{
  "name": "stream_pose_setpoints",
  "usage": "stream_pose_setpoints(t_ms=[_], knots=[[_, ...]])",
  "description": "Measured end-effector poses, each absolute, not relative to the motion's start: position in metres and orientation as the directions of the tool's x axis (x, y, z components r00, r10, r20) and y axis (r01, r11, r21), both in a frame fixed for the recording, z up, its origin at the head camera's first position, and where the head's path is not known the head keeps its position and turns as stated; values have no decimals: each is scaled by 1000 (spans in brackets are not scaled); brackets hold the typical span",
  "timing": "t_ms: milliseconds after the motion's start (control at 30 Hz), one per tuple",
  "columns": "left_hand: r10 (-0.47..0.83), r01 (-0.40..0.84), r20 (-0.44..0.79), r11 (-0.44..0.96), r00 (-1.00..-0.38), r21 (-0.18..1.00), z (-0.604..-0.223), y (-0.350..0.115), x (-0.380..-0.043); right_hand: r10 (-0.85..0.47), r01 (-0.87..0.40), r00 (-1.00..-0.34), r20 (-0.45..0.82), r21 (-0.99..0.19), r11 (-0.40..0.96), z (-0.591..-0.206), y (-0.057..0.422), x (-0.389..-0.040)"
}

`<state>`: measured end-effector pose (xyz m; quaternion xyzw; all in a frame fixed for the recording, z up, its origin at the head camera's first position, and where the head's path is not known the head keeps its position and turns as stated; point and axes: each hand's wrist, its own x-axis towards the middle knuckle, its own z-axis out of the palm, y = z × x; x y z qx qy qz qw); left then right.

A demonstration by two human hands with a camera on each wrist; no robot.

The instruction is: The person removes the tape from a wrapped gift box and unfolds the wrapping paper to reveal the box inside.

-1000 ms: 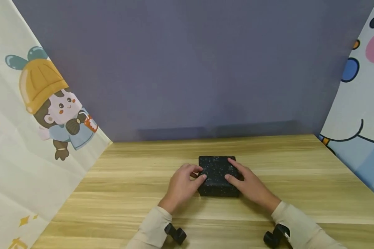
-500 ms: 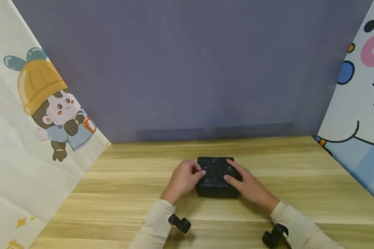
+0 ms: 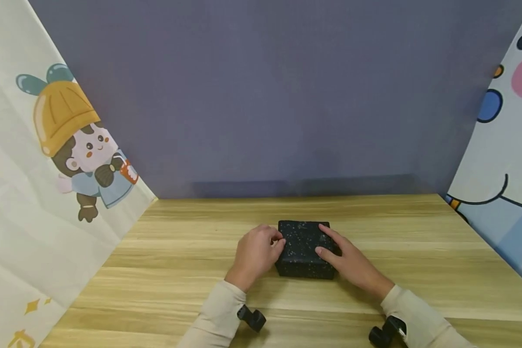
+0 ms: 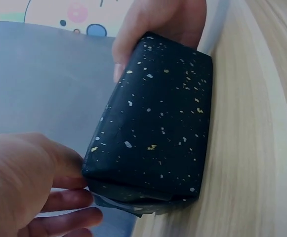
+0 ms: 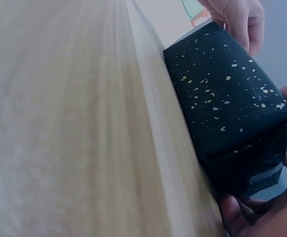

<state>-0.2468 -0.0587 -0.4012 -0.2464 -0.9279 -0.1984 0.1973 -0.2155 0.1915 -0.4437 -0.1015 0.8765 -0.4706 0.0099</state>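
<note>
A small box wrapped in black paper with white and gold flecks (image 3: 303, 245) sits on the wooden table. At its left end my left hand (image 3: 254, 251) pinches the wrapping edge between thumb and fingers. Loose folds of wrapping paper (image 4: 138, 195) show at that end in the left wrist view, close by the curled fingers. My right hand (image 3: 352, 258) grips the other end, with its thumb and a finger on the top face. A shiny strip (image 5: 266, 174) shows on the right end in the right wrist view.
The wooden table (image 3: 191, 270) runs back to a grey-purple panel (image 3: 261, 96). White sheets with cartoon prints flank both sides, one on the left (image 3: 8, 159) and one on the right (image 3: 504, 159). Black wrist cameras are strapped over the beige sleeves (image 3: 217, 314).
My left thumb and fingers were spread apart at the box's left edge and have drawn together there. The right hand keeps its hold, and the box has hardly moved.
</note>
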Motion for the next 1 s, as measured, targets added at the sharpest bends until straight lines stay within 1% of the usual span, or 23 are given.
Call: stream_pose_setpoints(t_ms=[100,200,400,533,700,900,1000], knots=[[371,531,500,816,-783,227,-402,-57,-245,-187,-167,-979,75,-824,542,-443,192,-215],[369,534,508,814,-778,227,-401,-57,-245,-190,-173,-978,82,-825,538,-443,191,-216],[366,516,494,830,-789,210,-402,-55,-245,-195,-177,-977,85,-834,522,-443,188,-214],[355,510,486,828,-799,233,-405,-54,-246,-192,-174,-978,83,-832,527,-443,190,-214],[348,509,434,790,-831,341,-406,-55,-248,-190,-172,-979,78,-820,547,-441,192,-214],[340,485,350,687,-873,542,-409,-60,-254,-198,-175,-977,76,-816,551,-440,192,-214],[324,443,303,630,-896,638,-411,-63,-256,-204,-182,-976,78,-811,556,-440,192,-214]])
